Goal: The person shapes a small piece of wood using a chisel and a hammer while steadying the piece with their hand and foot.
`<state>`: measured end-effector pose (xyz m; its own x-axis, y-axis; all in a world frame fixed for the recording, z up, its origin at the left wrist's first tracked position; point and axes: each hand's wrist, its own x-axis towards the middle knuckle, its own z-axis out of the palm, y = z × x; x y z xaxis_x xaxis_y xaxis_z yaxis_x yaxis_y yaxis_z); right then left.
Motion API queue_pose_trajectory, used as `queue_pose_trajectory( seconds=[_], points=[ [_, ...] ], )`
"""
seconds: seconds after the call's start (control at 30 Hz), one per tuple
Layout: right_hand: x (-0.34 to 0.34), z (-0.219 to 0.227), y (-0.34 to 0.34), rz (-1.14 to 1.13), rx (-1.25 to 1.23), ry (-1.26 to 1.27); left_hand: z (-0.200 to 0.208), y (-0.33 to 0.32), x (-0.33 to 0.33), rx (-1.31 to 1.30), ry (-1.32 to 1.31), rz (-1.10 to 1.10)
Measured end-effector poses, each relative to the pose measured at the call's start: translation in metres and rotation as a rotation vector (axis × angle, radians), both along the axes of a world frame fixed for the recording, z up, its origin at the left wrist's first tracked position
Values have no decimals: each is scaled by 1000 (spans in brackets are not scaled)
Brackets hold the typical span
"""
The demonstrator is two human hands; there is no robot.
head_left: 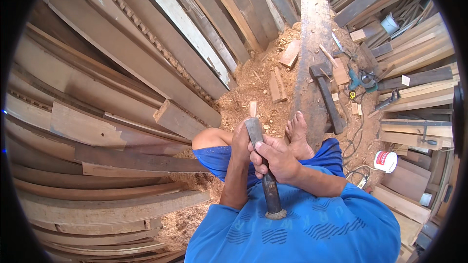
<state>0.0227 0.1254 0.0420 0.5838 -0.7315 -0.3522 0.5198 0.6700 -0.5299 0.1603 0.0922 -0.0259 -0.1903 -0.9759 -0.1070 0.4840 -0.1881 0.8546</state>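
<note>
My right hand (279,158) is wrapped round a chisel (271,192) near the middle of its length. The butt of the dark handle points back at my blue shirt, and the broad metal blade points away from me. My left hand (240,140) is closed beside the blade, its fingers partly hidden behind it. A small pale piece of wood (253,108) sticks up just past the blade's end, gripped by my left hand. Where the edge meets the wood is too small to make out.
A long worn plank (314,34) runs away from my bare foot (299,134). On it lies an axe-like tool (327,98); a teal power tool (361,81) with a cord sits to the right. Wood blocks (278,85) lie in shavings. Boards (122,87) lean at left; a white bucket (385,161) stands right.
</note>
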Motion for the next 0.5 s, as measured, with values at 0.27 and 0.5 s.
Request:
queue_pose_trajectory(
  seconds=[0.27, 0.5],
  points=[
    [-17, 4, 11, -42, -26, 114, 15, 30, -10, -59, -448, -16],
    [-86, 24, -2, -296, -316, 314, -24, 105, -3, 376, 10, -236]
  ],
)
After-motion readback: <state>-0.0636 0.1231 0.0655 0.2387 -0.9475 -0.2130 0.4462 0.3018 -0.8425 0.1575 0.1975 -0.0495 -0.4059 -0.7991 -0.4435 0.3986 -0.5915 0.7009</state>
